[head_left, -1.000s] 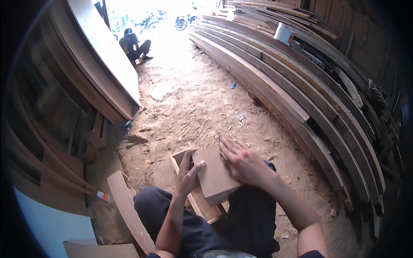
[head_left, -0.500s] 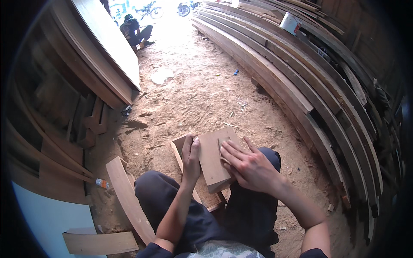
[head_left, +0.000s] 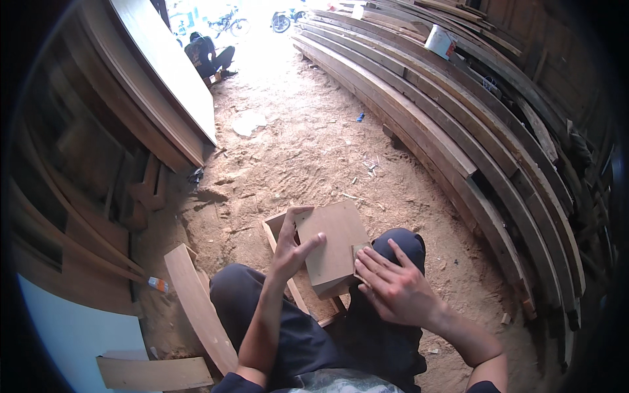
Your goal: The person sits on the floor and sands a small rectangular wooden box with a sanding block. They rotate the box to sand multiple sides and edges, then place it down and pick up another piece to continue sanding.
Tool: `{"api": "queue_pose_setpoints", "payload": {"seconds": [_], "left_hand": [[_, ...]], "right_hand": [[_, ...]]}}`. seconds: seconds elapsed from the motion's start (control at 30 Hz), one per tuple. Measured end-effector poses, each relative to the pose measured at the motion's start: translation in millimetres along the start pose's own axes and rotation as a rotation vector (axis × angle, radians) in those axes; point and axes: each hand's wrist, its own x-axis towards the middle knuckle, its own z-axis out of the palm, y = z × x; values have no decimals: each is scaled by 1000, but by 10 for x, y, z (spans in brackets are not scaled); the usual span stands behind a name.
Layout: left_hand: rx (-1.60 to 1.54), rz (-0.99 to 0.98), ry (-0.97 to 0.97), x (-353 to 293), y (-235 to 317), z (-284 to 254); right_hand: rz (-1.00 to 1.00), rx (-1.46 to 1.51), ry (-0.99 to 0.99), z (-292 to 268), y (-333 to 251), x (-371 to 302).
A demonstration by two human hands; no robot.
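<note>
A small wooden box (head_left: 335, 239) with a flat light-brown face turned up rests across my lap, tilted. My left hand (head_left: 293, 245) grips its left side, thumb on the upper face and fingers along the far left edge. At the box's lower right edge, my right hand (head_left: 396, 278) presses a small brownish piece, seemingly sandpaper (head_left: 359, 250), under its fingers; most of it is hidden. Below the box, between my knees, lies an open wooden frame (head_left: 270, 229), partly covered by the box and my left arm.
Long timber beams (head_left: 419, 105) are stacked along the right, with a white bucket (head_left: 439, 42) on them. Boards and panels (head_left: 164, 72) lean at the left. Loose planks (head_left: 196, 308) lie by my left knee. A person (head_left: 208, 56) crouches far off on the sawdust-covered ground (head_left: 295, 144).
My right hand has slid down and right across the box with the sandpaper, to its edge. The left thumb has moved onto the upper face, and the box has turned slightly.
</note>
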Motion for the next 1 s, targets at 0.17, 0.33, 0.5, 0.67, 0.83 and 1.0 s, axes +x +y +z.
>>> {"api": "queue_pose_setpoints", "payload": {"seconds": [0.17,0.33,0.5,0.67,0.83,1.0], "left_hand": [[-18,-35,138,84,-34,57],[67,29,256,202,-108,-26],[98,-44,291,143,-139,-123],[1099,422,-117,-38,326,-118],[1158,394,-590,-697,853,98],[1279,352,-649,-358,866,-138]], "right_hand": [[26,-15,74,253,432,606],[-8,52,62,315,637,870],[-97,20,11,30,-120,198],[32,-58,-20,162,210,435],[112,75,-42,203,557,826],[144,397,27,208,771,844]]}}
